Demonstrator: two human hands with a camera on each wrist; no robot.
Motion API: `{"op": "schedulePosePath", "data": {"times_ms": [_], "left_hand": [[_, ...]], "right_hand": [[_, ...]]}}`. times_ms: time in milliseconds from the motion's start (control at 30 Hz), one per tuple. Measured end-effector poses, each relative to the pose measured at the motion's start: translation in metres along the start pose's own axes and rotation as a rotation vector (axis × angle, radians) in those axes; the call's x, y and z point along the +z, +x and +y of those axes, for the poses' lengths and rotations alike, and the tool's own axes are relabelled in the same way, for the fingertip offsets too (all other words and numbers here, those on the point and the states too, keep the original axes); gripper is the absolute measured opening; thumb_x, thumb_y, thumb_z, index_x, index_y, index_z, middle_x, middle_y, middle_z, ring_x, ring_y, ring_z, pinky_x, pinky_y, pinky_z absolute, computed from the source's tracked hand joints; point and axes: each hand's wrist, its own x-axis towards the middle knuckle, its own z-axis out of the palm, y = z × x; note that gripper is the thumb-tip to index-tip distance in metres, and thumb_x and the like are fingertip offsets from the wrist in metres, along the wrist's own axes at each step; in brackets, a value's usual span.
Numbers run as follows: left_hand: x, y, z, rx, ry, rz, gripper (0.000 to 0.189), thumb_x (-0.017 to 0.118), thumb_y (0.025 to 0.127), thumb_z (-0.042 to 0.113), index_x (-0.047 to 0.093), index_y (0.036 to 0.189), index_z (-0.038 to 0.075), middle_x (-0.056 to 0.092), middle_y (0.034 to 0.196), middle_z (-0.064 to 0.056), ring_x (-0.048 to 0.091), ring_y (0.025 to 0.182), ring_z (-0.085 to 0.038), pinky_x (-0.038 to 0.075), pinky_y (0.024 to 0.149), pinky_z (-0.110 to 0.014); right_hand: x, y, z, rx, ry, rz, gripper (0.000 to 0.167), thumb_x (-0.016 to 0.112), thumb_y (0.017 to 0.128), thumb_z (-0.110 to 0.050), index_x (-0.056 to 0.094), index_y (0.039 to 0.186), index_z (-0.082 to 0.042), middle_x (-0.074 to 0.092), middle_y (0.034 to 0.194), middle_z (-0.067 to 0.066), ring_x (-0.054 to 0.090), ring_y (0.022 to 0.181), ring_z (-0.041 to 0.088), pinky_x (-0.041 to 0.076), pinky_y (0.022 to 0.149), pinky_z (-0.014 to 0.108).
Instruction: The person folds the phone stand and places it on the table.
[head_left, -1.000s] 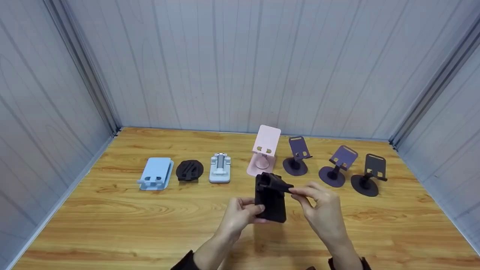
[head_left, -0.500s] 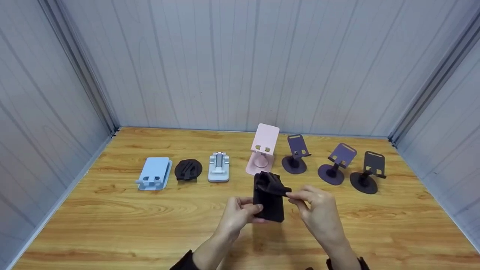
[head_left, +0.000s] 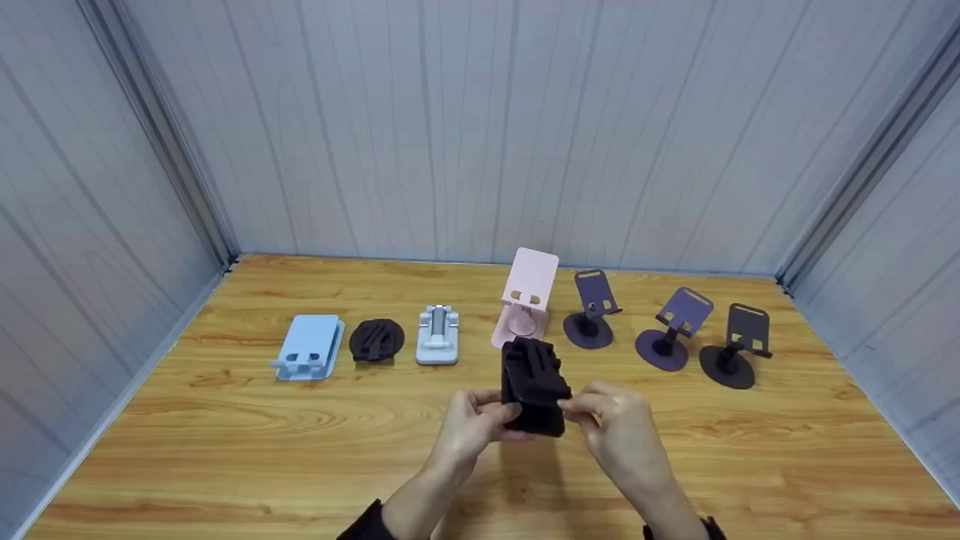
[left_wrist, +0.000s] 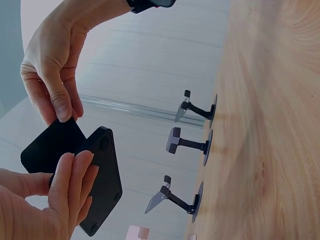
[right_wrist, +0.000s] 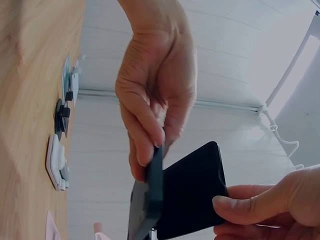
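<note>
My left grip (head_left: 474,421) holds the base (head_left: 540,422) of a black folding phone stand (head_left: 531,367) above the tabletop (head_left: 300,457); my right grip (head_left: 613,421) pinches the edge of its tilted upper plate (head_left: 543,384), nearer me than the pink phone stand (head_left: 532,279).

I'm holding 1 black stand (head_left: 534,379) | using 2 hands (head_left: 471,429) (head_left: 613,424) | facing 3 folded stands (head_left: 311,336) (head_left: 376,340) (head_left: 438,346), 4 raised stands (head_left: 532,275) (head_left: 592,289) (head_left: 688,307) (head_left: 748,325) | 1 desk (head_left: 285,457)

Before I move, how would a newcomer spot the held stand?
Above the wooden table, look between the left hand and right hand. The partly folded black stand there is the only one held; its neighbour, the pink stand, sits on the table.
</note>
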Motion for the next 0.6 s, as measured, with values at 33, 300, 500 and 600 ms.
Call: {"op": "schedulePosePath", "data": {"times_ms": [33, 300, 500, 600], "left_hand": [[0.000, 0.000, 0.000, 0.005, 0.000, -0.001, 0.036, 0.052, 0.087, -0.008, 0.050, 0.118, -0.027, 0.064, 0.107, -0.039, 0.073, 0.089, -0.033, 0.063, 0.071, -0.032], [0.001, 0.000, 0.002, 0.001, -0.011, -0.003, 0.037, 0.052, 0.088, -0.009, 0.050, 0.120, -0.026, 0.065, 0.108, -0.037, 0.073, 0.089, -0.032, 0.063, 0.073, -0.032], [0.004, -0.001, 0.004, 0.004, -0.042, -0.041, 0.037, 0.053, 0.091, -0.008, 0.048, 0.124, -0.025, 0.063, 0.113, -0.037, 0.073, 0.092, -0.032, 0.063, 0.076, -0.031], [0.005, -0.003, 0.005, 0.011, -0.059, -0.059, 0.037, 0.053, 0.093, -0.007, 0.048, 0.125, -0.024, 0.062, 0.114, -0.036, 0.072, 0.094, -0.033, 0.063, 0.077, -0.033]], "right_hand": [[0.001, 0.000, -0.001, 0.001, 0.002, -0.005, 0.017, 0.081, 0.063, 0.012, 0.076, 0.070, -0.002, 0.064, 0.064, 0.001, 0.062, 0.057, 0.013, 0.049, 0.050, 0.015], [-0.005, 0.002, -0.007, 0.114, -0.004, -0.096, 0.016, 0.080, 0.068, 0.010, 0.077, 0.074, -0.004, 0.067, 0.070, -0.001, 0.065, 0.064, 0.014, 0.056, 0.056, 0.022], [-0.023, 0.009, -0.005, 0.367, 0.170, -0.195, 0.013, 0.080, 0.076, -0.004, 0.077, 0.087, -0.009, 0.072, 0.086, 0.001, 0.069, 0.081, 0.015, 0.060, 0.073, 0.024], [-0.028, 0.013, 0.001, 0.481, 0.274, -0.165, 0.012, 0.078, 0.080, -0.007, 0.076, 0.092, -0.008, 0.074, 0.090, 0.005, 0.068, 0.082, 0.007, 0.059, 0.076, 0.020]]}}
